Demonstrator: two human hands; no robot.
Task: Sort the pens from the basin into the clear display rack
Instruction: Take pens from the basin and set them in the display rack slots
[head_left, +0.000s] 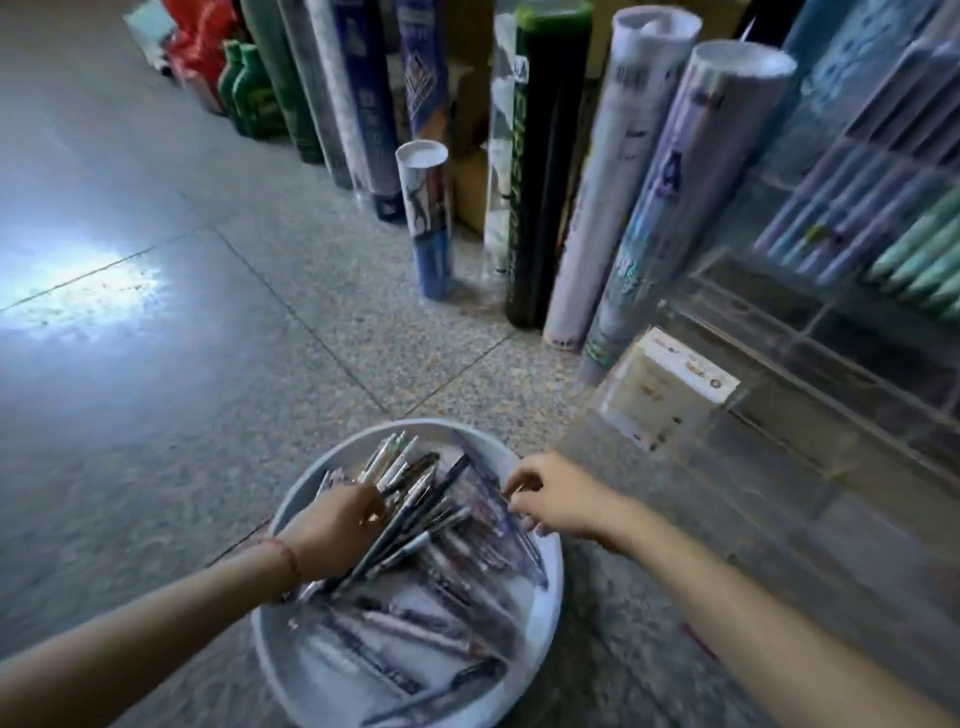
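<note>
White basin sits on speckled tile floor, at the bottom of view, closest to the person. Inside it is a loose heap of pens, mostly dark barrels with a few pale ones, lying crosswise in several directions. Left hand reaches in over the basin's left rim, fingers curled down round a bunch of pens that fans out past the knuckles toward the basin's far edge. Red string bracelet on that wrist. Right hand is over the basin's right rim, fingers bent, thumb and forefinger tips drawn close together at the pens along that side; motion blur, so cannot tell if anything is actually pinched. Just right of the basin and beyond it stands the clear display rack, stepped tiers of transparent compartments, with a printed label card on the corner nearest the basin. The tiers farther from the basin hold rows of pastel pens. Beyond the basin, a line of tall printed tubes stands upright, one short tube in front of them. Farthest from the basin, up left, green bottles.
</note>
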